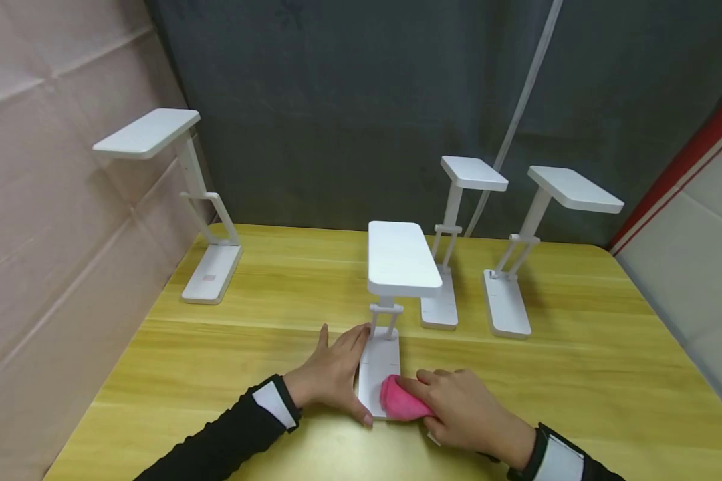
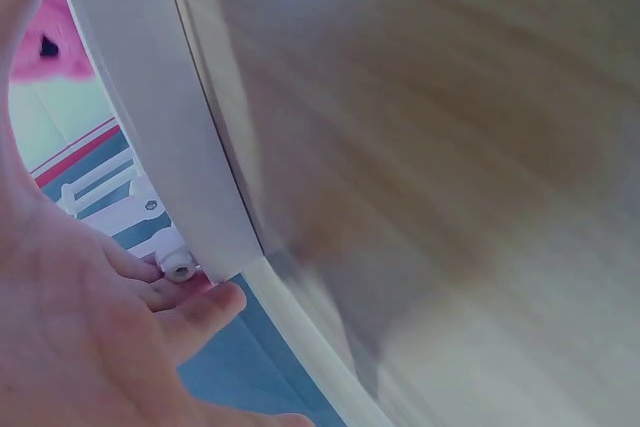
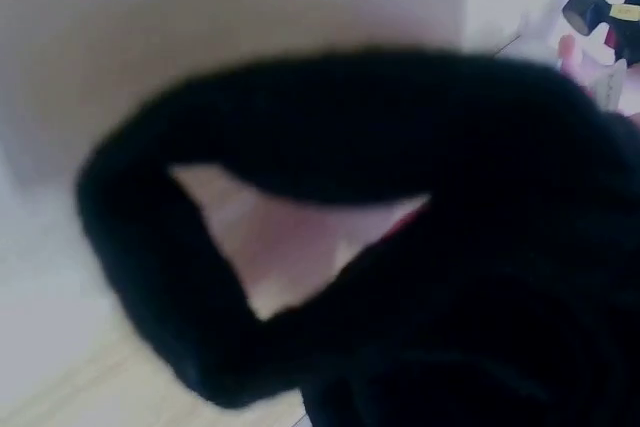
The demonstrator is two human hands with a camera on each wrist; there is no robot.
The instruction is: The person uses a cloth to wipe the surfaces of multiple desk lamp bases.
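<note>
- One spread left hand [image 1: 333, 377] braces the nearest white stand [image 1: 400, 267], mid-desk [image 1: 289, 300].
- Right hand [image 1: 466, 413] grips pink cloth [image 1: 403, 402] against its base's near end.
- Firm bracing, light strokes look best.

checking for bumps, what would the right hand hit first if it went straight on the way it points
The right hand would most likely meet the base of the nearest white folding stand, where its pink cloth seems to rest; depth there is hard to judge.
</note>
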